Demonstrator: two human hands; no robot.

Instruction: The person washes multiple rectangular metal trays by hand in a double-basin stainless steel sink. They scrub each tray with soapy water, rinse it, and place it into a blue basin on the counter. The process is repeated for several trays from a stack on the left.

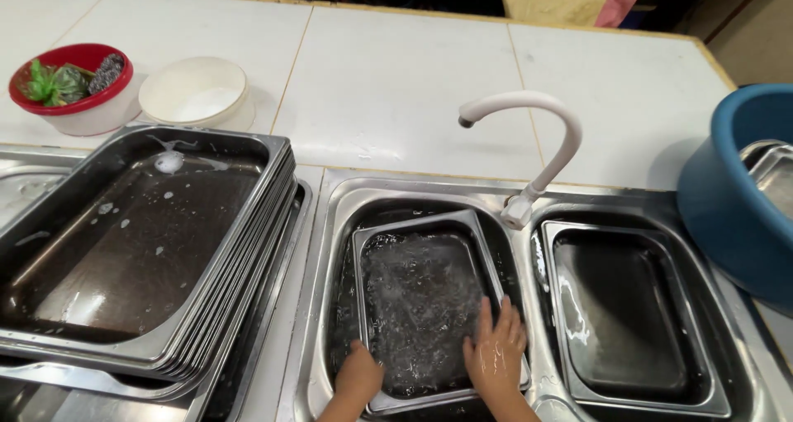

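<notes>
Steel tray, rectangular and wet with suds, lies in the middle sink basin, tilted slightly so that its far corner points toward the tap. The right hand lies flat on the tray's near right side, wet and shiny, its fingers straight, close together and pointing away from the person, with the palm over the tray's right rim. The left hand is at the tray's near left corner; it looks curled over the rim there, but its fingertips are hidden, so whether they grip the edge cannot be told.

Just beyond the right fingertips, past the tray's far edge, stands the white curved tap, its base on the strip between the two basins and its spout arching left over the middle basin. To the right of the right hand, in the neighbouring basin, sits a second steel tray, dark and nearly dry inside. Farther right stands a blue tub with metal ware showing in it. Left of the left hand, well apart, a stack of large steel trays rests, the top one flecked with foam. Beyond that stack, on the white tiled counter, are a white bowl and a red-rimmed bowl holding green scourers.
</notes>
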